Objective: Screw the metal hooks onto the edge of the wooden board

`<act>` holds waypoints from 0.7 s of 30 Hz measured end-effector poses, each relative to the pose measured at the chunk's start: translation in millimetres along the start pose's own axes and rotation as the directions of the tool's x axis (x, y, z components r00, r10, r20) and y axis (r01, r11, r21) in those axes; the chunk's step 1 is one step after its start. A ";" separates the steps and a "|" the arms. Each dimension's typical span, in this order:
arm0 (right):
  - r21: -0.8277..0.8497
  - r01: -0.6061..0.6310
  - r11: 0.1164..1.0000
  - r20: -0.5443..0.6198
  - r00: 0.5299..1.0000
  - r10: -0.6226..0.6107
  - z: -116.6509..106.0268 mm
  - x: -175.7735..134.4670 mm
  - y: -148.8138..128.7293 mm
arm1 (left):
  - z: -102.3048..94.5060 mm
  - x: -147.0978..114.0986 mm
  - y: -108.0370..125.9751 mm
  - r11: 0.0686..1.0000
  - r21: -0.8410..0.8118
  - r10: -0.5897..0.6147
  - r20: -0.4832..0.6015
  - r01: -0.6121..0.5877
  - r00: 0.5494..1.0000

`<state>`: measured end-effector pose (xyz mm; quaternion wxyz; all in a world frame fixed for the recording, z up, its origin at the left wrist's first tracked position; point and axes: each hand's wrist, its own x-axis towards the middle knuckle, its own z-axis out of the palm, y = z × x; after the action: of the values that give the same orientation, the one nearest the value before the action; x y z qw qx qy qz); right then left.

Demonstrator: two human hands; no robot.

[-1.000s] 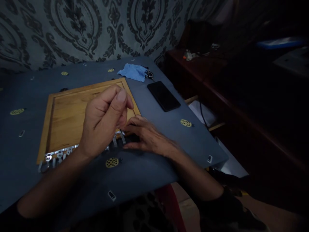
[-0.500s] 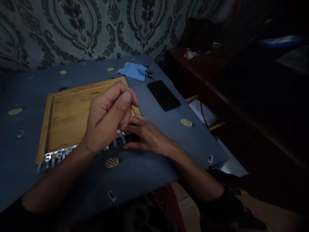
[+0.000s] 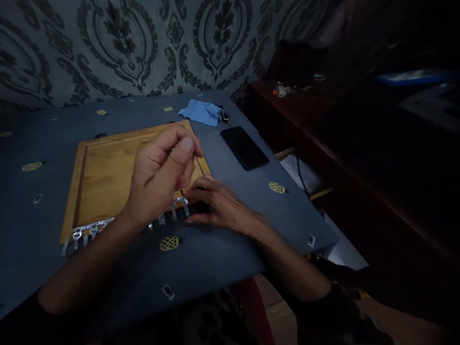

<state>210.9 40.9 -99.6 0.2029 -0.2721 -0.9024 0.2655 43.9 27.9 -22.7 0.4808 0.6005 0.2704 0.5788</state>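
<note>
A framed wooden board [image 3: 104, 177] lies flat on the table, with a metal hook rail [image 3: 94, 226] along its near edge. My left hand [image 3: 160, 167] is a closed fist above the board's right half, thumb on top. From under it a thin dark shaft, apparently a screwdriver [image 3: 182, 192], points down at the rail's right end; its handle is hidden in the fist. Low at the board's near right corner, my right hand [image 3: 221, 203] grips the edge beside the rail's end, fingers on top and thumb in front. My left forearm covers the rail's middle.
A black phone [image 3: 244, 147] lies right of the board on the blue tablecloth [image 3: 230, 258]. Behind it are a blue cloth [image 3: 201, 112] and a small dark key-like item [image 3: 224, 115]. A dark red wooden piece of furniture [image 3: 287, 105] stands along the right.
The view has shifted slightly, so the table and board appear a little lower and further right. Both hands keep nearly the same pose; more of the thin shaft and rail end shows below my left fist.
</note>
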 end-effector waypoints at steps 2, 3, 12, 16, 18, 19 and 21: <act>0.020 0.002 1.000 0.003 1.000 -0.002 -0.3 -0.3 1.1 | -0.6 2.8 13.4 0.997 0.017 0.070 -0.068 -0.069 0.995; 0.037 0.005 0.999 0.004 1.000 -0.005 -0.1 -0.6 2.0 | -0.8 3.9 20.4 0.994 0.022 0.108 -0.088 -0.107 0.990; 0.484 0.058 0.873 -0.319 0.941 0.114 -5.7 -0.3 -27.0 | 7.6 -12.5 29.9 1.000 0.008 -0.030 -0.054 0.031 0.998; 0.498 0.050 0.866 -0.321 0.938 0.131 -10.6 4.6 -44.1 | 10.6 -17.3 27.8 0.998 0.024 -0.053 0.024 0.053 0.998; 0.481 0.046 0.875 -0.358 0.922 0.149 -10.5 6.0 -43.3 | 5.0 -17.9 29.2 0.997 0.069 -0.013 -0.007 0.014 1.000; 0.469 0.035 0.882 -0.377 0.911 0.165 -10.3 6.2 -41.3 | -0.2 -18.9 29.4 0.994 0.106 0.017 -0.046 -0.012 0.999; 0.447 -0.004 0.895 -0.413 0.886 0.211 -10.1 5.5 -36.7 | -14.5 -23.7 27.2 0.971 0.237 0.062 -0.107 -0.035 0.992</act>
<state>197.7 21.8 -68.9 0.4464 -0.3250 -0.7314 0.4001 19.3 0.2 -10.8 0.3761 0.6256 0.3492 0.5875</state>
